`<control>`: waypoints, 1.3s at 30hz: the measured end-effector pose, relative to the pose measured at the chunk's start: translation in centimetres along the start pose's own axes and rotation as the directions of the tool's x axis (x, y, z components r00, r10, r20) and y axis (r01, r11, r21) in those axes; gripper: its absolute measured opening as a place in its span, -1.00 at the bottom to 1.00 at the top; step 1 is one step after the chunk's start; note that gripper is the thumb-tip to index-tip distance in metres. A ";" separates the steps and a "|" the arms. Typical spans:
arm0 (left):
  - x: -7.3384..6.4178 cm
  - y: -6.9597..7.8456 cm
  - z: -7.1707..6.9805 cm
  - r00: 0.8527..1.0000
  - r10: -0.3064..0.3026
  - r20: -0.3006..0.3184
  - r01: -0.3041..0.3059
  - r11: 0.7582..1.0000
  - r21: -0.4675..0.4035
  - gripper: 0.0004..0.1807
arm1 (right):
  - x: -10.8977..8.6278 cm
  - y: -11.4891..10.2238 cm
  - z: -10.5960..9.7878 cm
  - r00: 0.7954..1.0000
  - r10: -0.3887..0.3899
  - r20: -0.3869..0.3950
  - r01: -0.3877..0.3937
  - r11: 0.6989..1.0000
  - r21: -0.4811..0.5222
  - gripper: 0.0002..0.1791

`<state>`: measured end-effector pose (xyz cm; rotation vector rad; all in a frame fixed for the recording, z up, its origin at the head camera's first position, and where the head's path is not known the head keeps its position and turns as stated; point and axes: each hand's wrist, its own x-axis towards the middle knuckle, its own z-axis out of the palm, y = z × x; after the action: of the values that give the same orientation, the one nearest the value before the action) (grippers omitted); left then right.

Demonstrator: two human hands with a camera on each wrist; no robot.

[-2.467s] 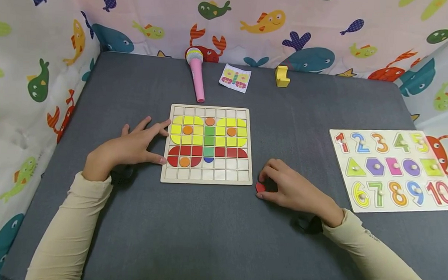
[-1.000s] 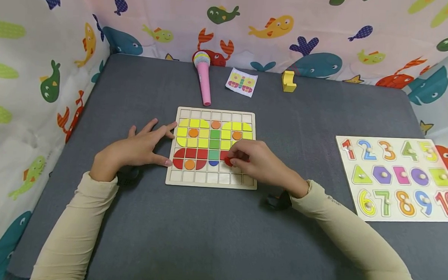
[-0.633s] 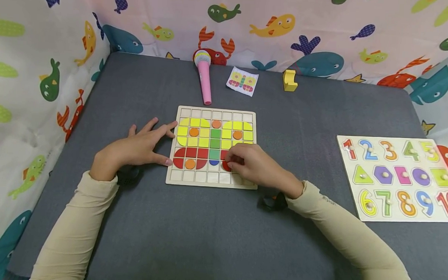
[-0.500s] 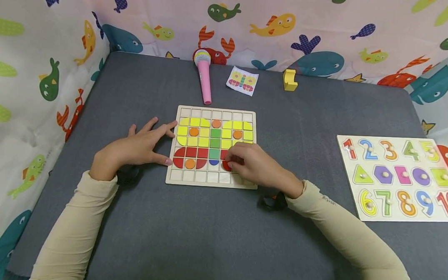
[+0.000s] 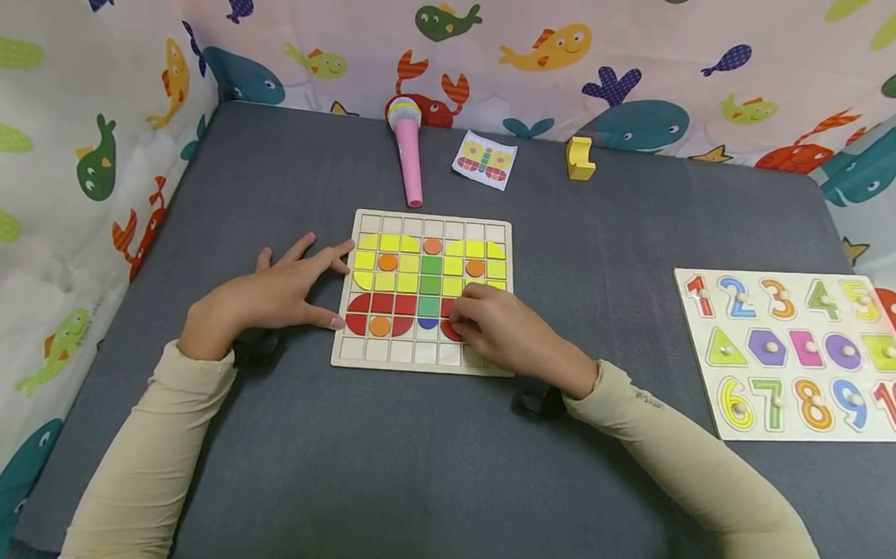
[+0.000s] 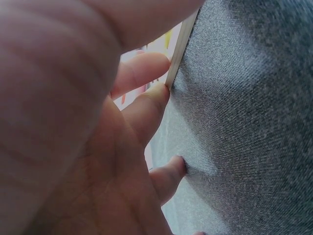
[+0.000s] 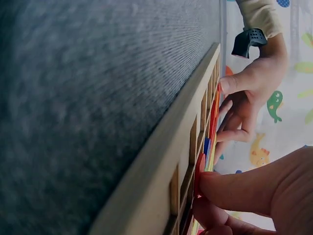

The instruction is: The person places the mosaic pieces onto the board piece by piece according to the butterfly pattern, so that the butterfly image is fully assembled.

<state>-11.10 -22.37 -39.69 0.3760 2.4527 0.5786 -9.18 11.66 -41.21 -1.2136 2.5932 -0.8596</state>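
A wooden grid board (image 5: 422, 368) lies on the grey table, with yellow, red, green, orange and blue tiles in its cells making a butterfly pattern. My left hand (image 5: 255, 309) rests at the board's left edge, fingers spread; its thumb and a few fingertips touch the rim. On the lower right part of the pattern, my right hand (image 5: 516, 337) pinches a red tile (image 5: 451, 331) with a rounded corner between thumb and index finger. In the right wrist view this red tile (image 7: 200, 166) is by the thumb tip, at the board's cells. The hand covers several cells behind it.
Behind the board lie a pink toy microphone (image 5: 406, 153), a paper card (image 5: 486, 160) printed with a butterfly pattern and a yellow block (image 5: 579, 158). A number and shape puzzle board (image 5: 797, 357) lies at the right. A sea-animal curtain (image 5: 339, 25) borders the table.
My right hand has carried the red tile from the table right of the board onto a cell in the lower right of the pattern. The left hand stays at the board's left edge.
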 end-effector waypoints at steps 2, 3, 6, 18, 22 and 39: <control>0.0 0.0 0.0 1.000 0.000 0.001 0.000 1.000 0.000 0.24 | -0.1 -0.1 -0.1 1.000 0.002 0.000 -0.002 1.000 -0.017 -0.91; 0.0 0.0 0.0 1.000 -0.001 0.002 0.001 1.000 0.001 0.25 | -0.1 0.0 -0.1 1.000 0.009 0.000 -0.009 1.000 -0.027 -0.91; 0.0 0.1 0.0 1.000 -0.001 0.004 0.001 1.000 -0.003 0.24 | -0.6 0.1 -0.3 1.000 0.030 0.001 -0.030 0.998 -0.055 -0.91; 0.1 0.1 0.0 1.000 0.004 0.002 -0.004 1.000 -0.003 0.26 | -6.0 1.8 -2.9 0.993 0.093 -0.070 -0.090 0.995 0.047 -0.91; 0.0 0.1 -0.1 1.000 0.002 0.011 -0.002 1.000 -0.006 0.27 | -8.3 2.5 -3.7 0.992 0.097 -0.076 -0.091 0.993 0.077 -0.89; 0.2 -0.2 -0.1 1.000 0.010 0.014 -0.010 1.000 0.004 0.22 | -14.1 2.9 -2.9 0.997 0.061 0.051 -0.065 0.994 0.083 -0.73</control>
<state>-11.32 -22.52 -39.85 0.3929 2.4402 0.5741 -2.84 24.86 -41.87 -1.1095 2.5153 -0.9065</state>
